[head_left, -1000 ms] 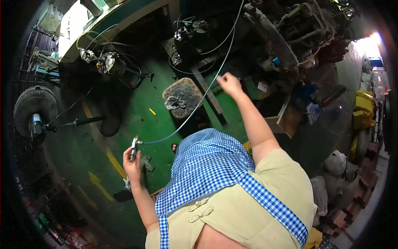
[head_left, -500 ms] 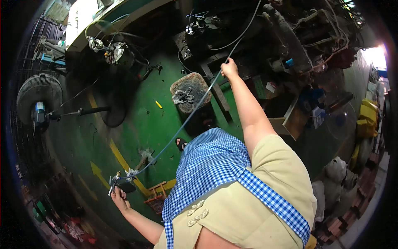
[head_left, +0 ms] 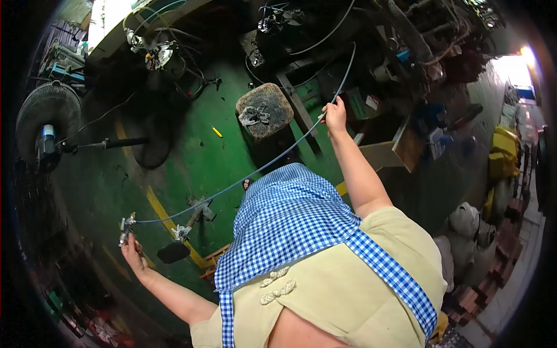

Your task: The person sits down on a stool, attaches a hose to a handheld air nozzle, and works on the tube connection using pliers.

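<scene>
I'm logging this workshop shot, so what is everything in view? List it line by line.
Hose: one, grey-blue, stretched between both hands.
Metal fitting: one, silvery, at the hose's left end.
Stool: one, dark worn top, on the green floor.
Rag: one, grey, on the stool.
Fan: one, black, lying at left.
Floor: green, with yellow lines.
Apron: one, blue checked.
Left hand: holds the fitting.
Right hand: grips the hose.
</scene>
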`<control>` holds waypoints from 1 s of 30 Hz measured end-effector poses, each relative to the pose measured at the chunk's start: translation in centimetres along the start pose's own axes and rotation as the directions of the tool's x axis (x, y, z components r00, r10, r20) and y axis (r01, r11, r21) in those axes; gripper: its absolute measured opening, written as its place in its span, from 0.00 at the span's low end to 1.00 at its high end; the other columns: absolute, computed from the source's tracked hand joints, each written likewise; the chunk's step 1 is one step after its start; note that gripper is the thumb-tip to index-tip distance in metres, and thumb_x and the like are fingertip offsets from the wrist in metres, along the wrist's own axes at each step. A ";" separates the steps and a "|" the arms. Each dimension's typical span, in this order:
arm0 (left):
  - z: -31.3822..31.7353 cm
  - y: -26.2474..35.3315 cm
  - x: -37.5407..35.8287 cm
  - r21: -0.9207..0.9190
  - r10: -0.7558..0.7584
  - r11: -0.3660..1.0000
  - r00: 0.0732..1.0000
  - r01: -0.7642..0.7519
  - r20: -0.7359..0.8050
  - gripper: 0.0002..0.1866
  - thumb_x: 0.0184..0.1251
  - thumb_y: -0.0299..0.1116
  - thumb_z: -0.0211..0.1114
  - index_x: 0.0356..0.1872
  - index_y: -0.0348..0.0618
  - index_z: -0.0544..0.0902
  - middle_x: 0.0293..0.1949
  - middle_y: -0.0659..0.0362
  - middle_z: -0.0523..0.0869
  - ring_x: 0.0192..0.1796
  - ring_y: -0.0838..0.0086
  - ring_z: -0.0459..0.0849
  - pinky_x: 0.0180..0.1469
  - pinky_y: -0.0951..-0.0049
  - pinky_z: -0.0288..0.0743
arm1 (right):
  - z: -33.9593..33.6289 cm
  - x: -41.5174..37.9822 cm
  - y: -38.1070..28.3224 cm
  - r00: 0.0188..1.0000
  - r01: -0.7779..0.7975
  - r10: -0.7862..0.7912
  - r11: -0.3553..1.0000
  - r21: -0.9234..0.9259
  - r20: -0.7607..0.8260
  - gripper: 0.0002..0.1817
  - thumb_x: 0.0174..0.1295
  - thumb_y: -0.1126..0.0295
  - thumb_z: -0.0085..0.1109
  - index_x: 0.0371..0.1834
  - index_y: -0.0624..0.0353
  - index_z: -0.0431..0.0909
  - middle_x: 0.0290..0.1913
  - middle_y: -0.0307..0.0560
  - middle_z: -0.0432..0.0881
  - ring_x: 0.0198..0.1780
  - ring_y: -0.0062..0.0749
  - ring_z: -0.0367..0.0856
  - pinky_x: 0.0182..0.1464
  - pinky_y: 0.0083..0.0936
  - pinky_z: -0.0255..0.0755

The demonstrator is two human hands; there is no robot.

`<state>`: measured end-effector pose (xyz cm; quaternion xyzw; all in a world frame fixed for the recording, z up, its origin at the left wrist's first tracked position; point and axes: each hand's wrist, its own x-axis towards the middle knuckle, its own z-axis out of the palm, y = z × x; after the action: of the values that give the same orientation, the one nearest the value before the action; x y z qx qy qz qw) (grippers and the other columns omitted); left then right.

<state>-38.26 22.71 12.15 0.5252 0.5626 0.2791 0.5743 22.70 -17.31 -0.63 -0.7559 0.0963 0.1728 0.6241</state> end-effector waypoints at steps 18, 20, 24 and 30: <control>5.0 22.4 16.9 0.236 0.182 0.881 0.753 -0.410 0.632 0.17 0.64 0.36 0.66 0.52 0.44 0.76 0.23 0.75 0.63 0.22 0.92 0.56 0.24 0.85 0.44 | -6.3 -18.2 13.0 0.700 -0.714 0.700 0.680 0.167 0.144 0.14 0.66 0.71 0.40 0.53 0.63 0.61 0.37 0.53 0.76 0.29 0.43 0.83 0.25 0.35 0.81; 7.2 25.6 17.0 0.332 0.098 0.838 0.720 -0.432 0.687 0.19 0.63 0.38 0.67 0.53 0.45 0.77 0.23 0.76 0.63 0.24 0.92 0.56 0.26 0.85 0.45 | -5.3 -16.8 15.5 0.626 -0.780 0.761 0.609 0.148 0.170 0.14 0.66 0.71 0.41 0.53 0.64 0.62 0.39 0.55 0.77 0.29 0.45 0.83 0.24 0.35 0.82; 9.4 29.9 17.8 0.350 0.111 0.814 0.716 -0.463 0.689 0.18 0.67 0.31 0.63 0.57 0.45 0.76 0.37 0.71 0.74 0.33 0.91 0.67 0.33 0.89 0.56 | -1.4 -12.6 14.4 0.774 -0.630 0.610 0.770 0.099 0.172 0.12 0.66 0.70 0.41 0.50 0.65 0.64 0.37 0.51 0.76 0.32 0.45 0.83 0.26 0.34 0.82; 9.0 30.3 14.6 0.438 0.157 0.710 0.731 -0.551 0.664 0.23 0.64 0.41 0.67 0.56 0.42 0.76 0.41 0.70 0.75 0.39 0.87 0.68 0.40 0.85 0.60 | 2.9 -1.5 5.5 0.929 -0.343 0.333 0.938 0.041 0.162 0.27 0.65 0.71 0.42 0.68 0.58 0.51 0.35 0.52 0.78 0.23 0.40 0.80 0.21 0.33 0.78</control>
<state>-18.54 42.31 33.11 0.8428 0.2987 0.0183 0.4473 18.89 -15.67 -5.52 -0.6907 0.1828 0.3314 0.6161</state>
